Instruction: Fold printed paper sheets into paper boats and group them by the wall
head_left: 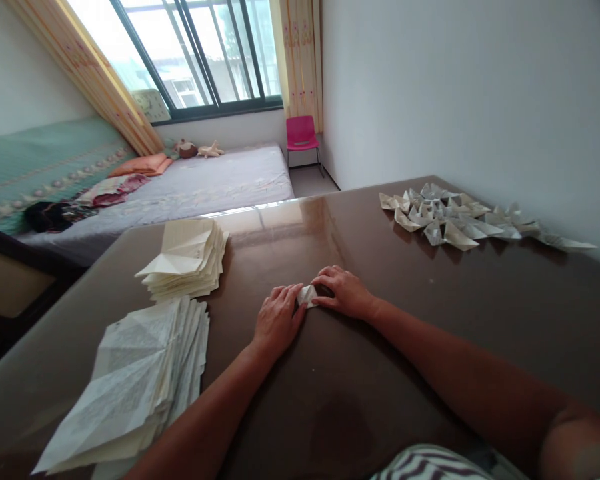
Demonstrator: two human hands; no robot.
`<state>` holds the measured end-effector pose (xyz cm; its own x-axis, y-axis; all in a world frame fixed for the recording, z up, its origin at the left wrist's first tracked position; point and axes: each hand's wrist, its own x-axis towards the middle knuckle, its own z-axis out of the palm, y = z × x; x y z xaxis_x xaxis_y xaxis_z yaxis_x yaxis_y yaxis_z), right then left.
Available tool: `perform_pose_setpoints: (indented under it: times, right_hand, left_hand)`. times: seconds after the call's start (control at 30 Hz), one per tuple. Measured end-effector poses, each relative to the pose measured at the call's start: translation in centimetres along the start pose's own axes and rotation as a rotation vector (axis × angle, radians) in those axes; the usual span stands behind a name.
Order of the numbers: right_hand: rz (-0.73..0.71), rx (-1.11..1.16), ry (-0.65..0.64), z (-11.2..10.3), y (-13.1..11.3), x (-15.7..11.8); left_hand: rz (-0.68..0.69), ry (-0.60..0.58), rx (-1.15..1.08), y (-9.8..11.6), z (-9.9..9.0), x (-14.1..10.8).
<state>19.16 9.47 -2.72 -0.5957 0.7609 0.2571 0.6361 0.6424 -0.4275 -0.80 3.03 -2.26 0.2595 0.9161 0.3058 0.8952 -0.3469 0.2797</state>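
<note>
Folded paper: on the table, between my hands. My left hand grasps its left edge; my right hand touches the right side, grip unclear. Step, in my judgement: folding; next move calls for aligned edges.

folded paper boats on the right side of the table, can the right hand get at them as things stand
Probably yes: no obstacle shows on the tabletop between the right hand and the folded paper boats, though its fingertips are at the small folded paper.
</note>
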Motion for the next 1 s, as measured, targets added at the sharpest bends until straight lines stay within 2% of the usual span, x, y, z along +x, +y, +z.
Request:
perform_pose_setpoints:
  times: [0.17, 0.33, 0.47, 0.57, 0.73, 1.0]
  right_hand:
    - [0.057, 0.349, -0.024, -0.05, 0.24, 0.10]
    - [0.018, 0.541, 0.085, -0.11, -0.25, 0.17]
    - [0.004, 0.524, 0.131, -0.15, -0.42, 0.20]
    - [-0.052, 0.447, 0.147, -0.11, -0.23, 0.16]
    - [-0.170, 0.350, 0.187, -0.05, -0.25, 0.05]
    - [-0.168, 0.378, 0.186, -0.39, -0.70, 0.05]
  left_hand:
    - [0.007, 0.026, -0.101, -0.77, 0.42, 0.06]
    - [0.021, 0.103, -0.243, -1.05, 0.09, 0.28]
    - [0.010, 0.106, -0.344, -0.73, -0.18, 0.30]
    - [0.019, 0.137, -0.281, -0.57, -0.29, 0.32]
    - [0.109, 0.250, -0.190, -0.75, -0.19, 0.48]
    - [0.102, 0.266, -0.241, -1.05, 0.07, 0.60]
